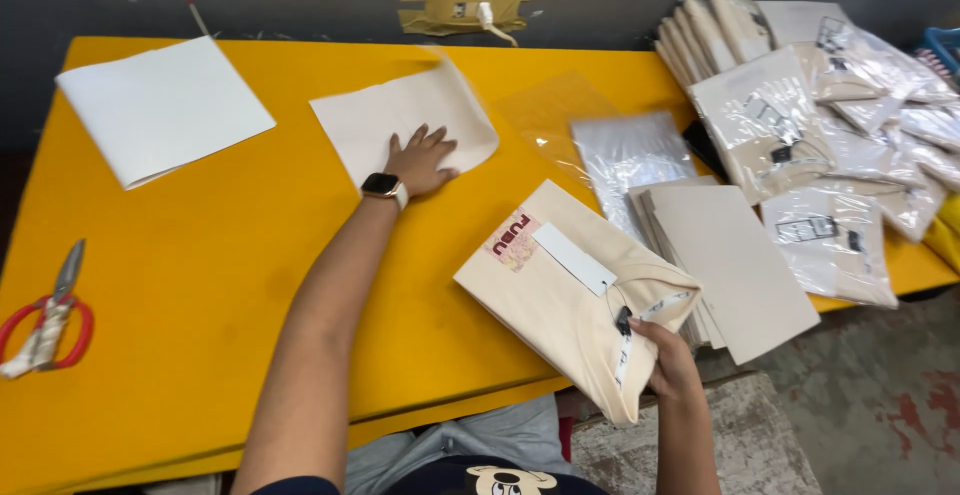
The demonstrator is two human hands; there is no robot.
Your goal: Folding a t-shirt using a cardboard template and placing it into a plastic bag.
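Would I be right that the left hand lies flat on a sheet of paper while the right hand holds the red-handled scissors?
Not quite: in the head view the right hand holds a folded cream garment. The scissors lie untouched on the yellow table. The left hand does lie on the paper sheet.

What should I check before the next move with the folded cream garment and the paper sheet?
1. Right hand grips the folded cream garment at its collar end: ok.
2. Garment is fully supported: not ok, its near end overhangs the yellow table edge.
3. Left hand lies flat on the cream paper sheet: ok.
4. Sheet lies flat: not ok, its far right corner is lifted and blurred.
5. Clear plastic bags within reach, right of the sheet: ok.
6. Red-handled scissors away from both hands, at the left edge: ok.
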